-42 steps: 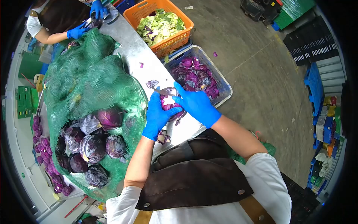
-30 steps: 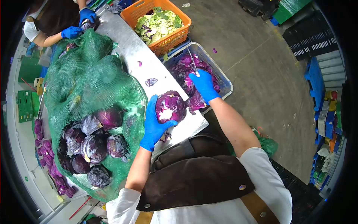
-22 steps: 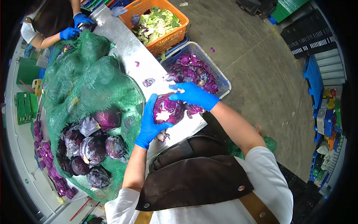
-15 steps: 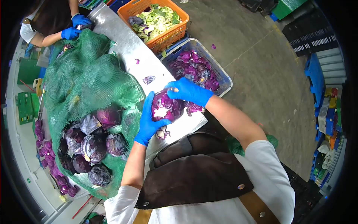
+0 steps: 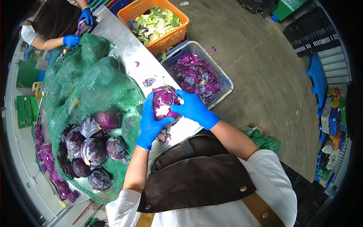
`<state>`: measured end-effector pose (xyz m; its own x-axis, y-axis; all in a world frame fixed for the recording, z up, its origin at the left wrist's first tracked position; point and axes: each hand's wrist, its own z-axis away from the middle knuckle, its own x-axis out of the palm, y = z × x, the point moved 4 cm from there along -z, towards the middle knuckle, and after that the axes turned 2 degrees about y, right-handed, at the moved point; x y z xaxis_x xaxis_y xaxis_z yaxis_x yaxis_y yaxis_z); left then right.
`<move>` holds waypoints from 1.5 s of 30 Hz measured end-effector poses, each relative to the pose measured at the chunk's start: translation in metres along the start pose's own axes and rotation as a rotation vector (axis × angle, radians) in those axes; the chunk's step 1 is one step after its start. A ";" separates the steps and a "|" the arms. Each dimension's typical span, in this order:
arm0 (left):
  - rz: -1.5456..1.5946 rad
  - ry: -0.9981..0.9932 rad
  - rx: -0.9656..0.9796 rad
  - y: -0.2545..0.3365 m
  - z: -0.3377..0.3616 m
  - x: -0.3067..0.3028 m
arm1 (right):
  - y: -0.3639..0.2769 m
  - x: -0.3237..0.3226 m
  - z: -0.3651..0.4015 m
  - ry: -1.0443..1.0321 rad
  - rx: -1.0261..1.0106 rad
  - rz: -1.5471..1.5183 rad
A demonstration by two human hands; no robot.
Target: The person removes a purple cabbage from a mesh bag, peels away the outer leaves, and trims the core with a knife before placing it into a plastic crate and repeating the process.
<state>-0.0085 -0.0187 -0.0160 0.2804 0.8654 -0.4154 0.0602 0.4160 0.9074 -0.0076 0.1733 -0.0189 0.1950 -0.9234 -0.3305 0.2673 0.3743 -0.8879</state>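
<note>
A red cabbage [image 5: 162,99] with a pale cut base rests over the metal table's edge. My left hand [image 5: 152,123], in a blue glove, is closed around its left and lower side. In my right hand [image 5: 194,109], also gloved, is a small knife [image 5: 172,89]; its pale handle shows by the fingers and its blade slants up and left over the cabbage. The right thumb presses the cabbage's right side. Leaf scraps [image 5: 163,136] lie just below the cabbage. To the left, a green mesh sack [image 5: 96,85] spills several whole red cabbages [image 5: 93,151].
A grey-blue crate [image 5: 227,85] of purple leaves stands beyond the table [image 5: 124,34], beside an orange crate [image 5: 157,48] with green leaves. A co-worker's gloved hands [image 5: 72,40] work at the table's far end. Several trimmed cabbages [image 5: 47,153] line the left side.
My right hand has drawn down along the cabbage, and the knife blade now shows. Loose purple leaf beside the cabbage is gone from that spot. The co-worker's hands have moved apart.
</note>
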 end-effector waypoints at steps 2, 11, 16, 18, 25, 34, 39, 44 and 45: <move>-0.110 0.009 0.047 0.008 0.001 0.003 | 0.002 0.000 0.001 0.032 -0.021 0.127; 0.352 -0.019 -0.092 -0.023 0.002 -0.016 | 0.116 -0.043 -0.023 0.303 0.056 0.401; 0.088 -0.151 0.085 -0.009 -0.016 -0.025 | 0.002 -0.030 -0.020 0.310 -0.552 0.221; 0.098 -0.103 0.069 -0.005 -0.013 -0.021 | -0.021 -0.018 -0.019 0.029 -0.414 0.047; 0.092 0.338 -0.069 0.004 0.006 0.028 | 0.012 -0.017 -0.016 0.110 -0.195 0.091; 0.041 -0.014 -0.081 -0.014 -0.028 0.012 | -0.004 -0.042 0.001 0.225 -0.321 0.462; 0.069 -0.089 -0.203 -0.011 -0.039 0.008 | -0.009 -0.012 0.005 0.096 -0.369 0.887; 0.084 -0.036 -0.224 -0.002 -0.038 0.013 | -0.024 -0.020 -0.018 0.072 -0.323 0.824; -0.019 -0.061 -0.176 0.005 -0.036 0.014 | -0.025 -0.029 -0.026 0.094 -0.304 0.783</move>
<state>-0.0389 0.0061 -0.0194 0.3383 0.8408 -0.4226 -0.1013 0.4790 0.8719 -0.0446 0.1882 0.0041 0.1351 -0.4153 -0.8996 -0.1801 0.8825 -0.4345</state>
